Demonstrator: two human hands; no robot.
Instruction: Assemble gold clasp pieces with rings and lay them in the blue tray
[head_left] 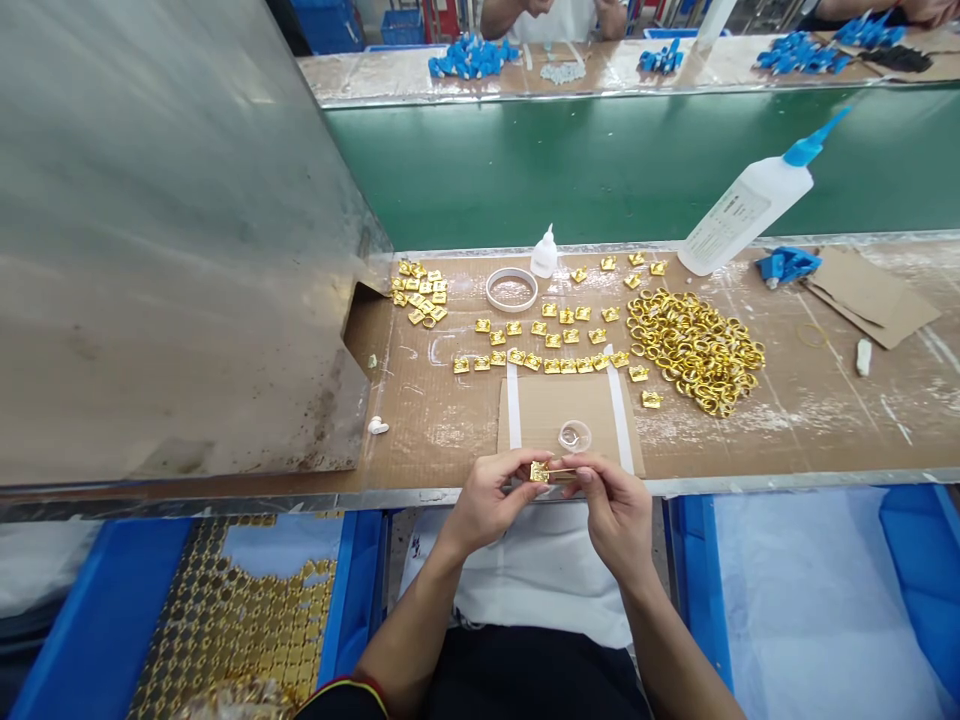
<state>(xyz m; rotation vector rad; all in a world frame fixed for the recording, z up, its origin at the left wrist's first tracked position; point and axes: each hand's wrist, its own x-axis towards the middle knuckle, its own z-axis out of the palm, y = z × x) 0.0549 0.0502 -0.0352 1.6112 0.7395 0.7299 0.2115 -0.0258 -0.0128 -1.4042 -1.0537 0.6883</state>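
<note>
My left hand point(491, 500) pinches a small square gold-coloured piece point(539, 471) between thumb and fingertips, just over the table's front edge. From the right, my right hand point(616, 508) grips a thin stick point(562, 470), its tip at the gold piece. A small clear round dish point(574, 436) sits just beyond my hands on a cardboard sheet point(555, 405) with white tape strips. Rows of similar gold pieces point(553, 366) lie behind it. To the right is a heap of gold rings point(697, 350).
A metal housing point(180, 250) stands at the left. A tape roll point(511, 289), a small white bottle point(545, 252) and a large tilted bottle point(742, 215) are at the back. Blue crates point(360, 580) flank my lap. Across the green belt point(562, 160), a co-worker point(555, 18) sits.
</note>
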